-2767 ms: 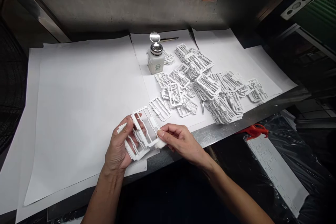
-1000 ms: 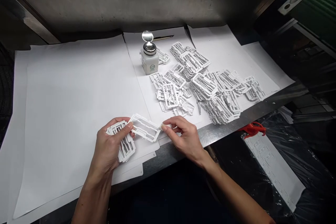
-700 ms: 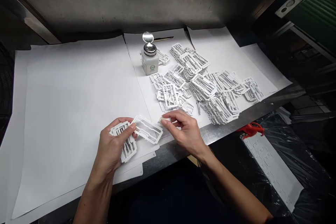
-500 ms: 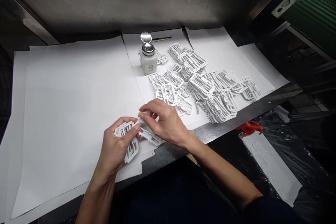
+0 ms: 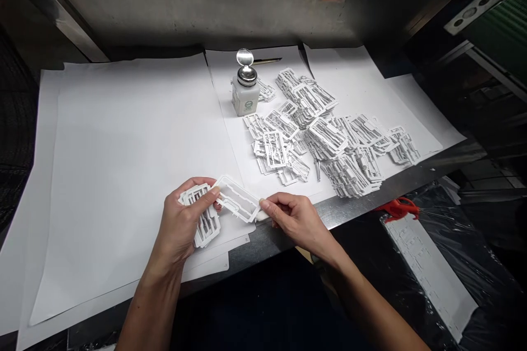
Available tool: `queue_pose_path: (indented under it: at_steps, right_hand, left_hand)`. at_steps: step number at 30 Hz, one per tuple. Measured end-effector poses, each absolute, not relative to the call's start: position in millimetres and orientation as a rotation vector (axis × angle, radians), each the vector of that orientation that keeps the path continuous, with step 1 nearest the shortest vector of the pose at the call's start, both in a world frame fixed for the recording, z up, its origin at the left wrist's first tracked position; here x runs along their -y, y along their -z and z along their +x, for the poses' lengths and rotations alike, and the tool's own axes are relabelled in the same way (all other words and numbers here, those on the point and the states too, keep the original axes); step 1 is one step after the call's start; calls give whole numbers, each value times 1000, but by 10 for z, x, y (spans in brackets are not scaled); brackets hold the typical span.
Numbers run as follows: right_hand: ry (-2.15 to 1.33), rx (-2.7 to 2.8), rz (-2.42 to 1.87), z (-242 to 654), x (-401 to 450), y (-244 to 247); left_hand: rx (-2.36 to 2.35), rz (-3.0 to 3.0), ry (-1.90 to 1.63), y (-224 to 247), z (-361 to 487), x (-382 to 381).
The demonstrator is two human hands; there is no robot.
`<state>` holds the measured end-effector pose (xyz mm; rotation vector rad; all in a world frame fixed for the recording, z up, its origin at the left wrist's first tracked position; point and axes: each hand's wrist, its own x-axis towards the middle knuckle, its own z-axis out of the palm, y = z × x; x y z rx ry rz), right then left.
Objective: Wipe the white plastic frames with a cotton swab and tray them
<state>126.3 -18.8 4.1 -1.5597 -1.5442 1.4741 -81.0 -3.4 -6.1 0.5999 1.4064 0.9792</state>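
Note:
My left hand [image 5: 181,216] is closed around a stack of white plastic frames [image 5: 205,225] with slats inside. Between its thumb and fingers it also pinches one corner of a single white plastic frame [image 5: 239,197], whose middle is largely open. My right hand [image 5: 294,218] pinches the other end of that same frame between thumb and forefinger. A small white piece, perhaps a swab or cloth, shows beneath the right fingertips; I cannot tell its kind. Both hands are above the paper near the bench's front edge.
Piles of similar white frames [image 5: 321,131] spread over the paper to the right. A pump bottle [image 5: 246,93] with a raised metal lid stands behind, near a thin dark tool [image 5: 267,60]. Red-handled scissors [image 5: 398,208] lie below the bench edge beside a white strip [image 5: 436,279].
My right hand has moved right and down, from beside my left thumb to the single frame's far end. That frame is now turned flatter and more fully visible. The camera view has shifted slightly.

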Motion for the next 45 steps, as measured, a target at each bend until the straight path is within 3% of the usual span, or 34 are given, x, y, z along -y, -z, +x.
queue_pose_path:
  at_steps: [4,15,21,28,33,39,45]
  right_hand:
    - [-1729,1338,-1447,1202,160,-15]
    - [-1931,995,-1244,1099,247,51]
    - [-1497,1071,-1426,1116,333,-112]
    - [-746,1849,-1207,881,454,-150]
    - [-776,2154,-1186,1010,437,-246]
    - [-807,2007,-1228,1043,451,-271]
    - [-1092,2040,-1204,1033,411,-344]
  left_hand:
    - [-1244,486,-992,66,-806,56]
    - [-871,314,-1079,59,-734,101]
    - [-930,336,-1148,84,-728,92]
    - [-849,389,-1159,127,-707,121]
    - [-906,388,-1177,129,-717,126]
    - [-862,383,-1178,131,-712,124]
    - [-799,367,-1143,147,-740,145]
